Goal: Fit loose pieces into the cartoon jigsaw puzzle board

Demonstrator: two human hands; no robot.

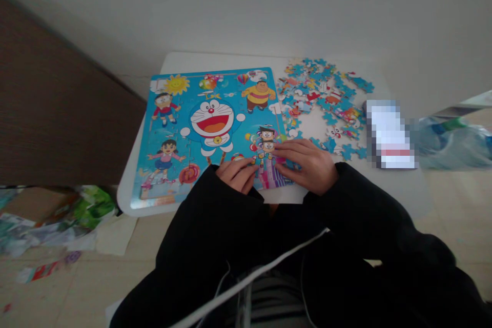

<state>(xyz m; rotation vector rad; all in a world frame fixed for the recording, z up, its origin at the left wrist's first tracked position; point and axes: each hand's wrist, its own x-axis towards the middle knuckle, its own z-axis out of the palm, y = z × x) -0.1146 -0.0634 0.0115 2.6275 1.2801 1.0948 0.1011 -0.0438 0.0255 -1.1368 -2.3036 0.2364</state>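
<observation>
A blue cartoon jigsaw puzzle (184, 128) lies in its shallow tray on the white table, with a large blue-and-white cat figure in its middle. At its lower right, my right hand (311, 164) has thumb and fingers around a small puzzle piece (268, 146) showing a face with glasses. This face sits just below a similar printed one. My left hand (238, 174) rests at the puzzle's lower edge, fingers curled together, tips close to the same spot; what they grip is hidden. Loose puzzle pieces (332, 97) lie heaped right of the tray.
A phone with a blurred screen (392, 136) lies at the right side of the white table (149, 208). Beyond it is a clear plastic bag (453, 143). A dark brown panel (65, 92) stands left; bags and a cardboard box (38, 204) lie on the floor. A white cable (249, 279) crosses my lap.
</observation>
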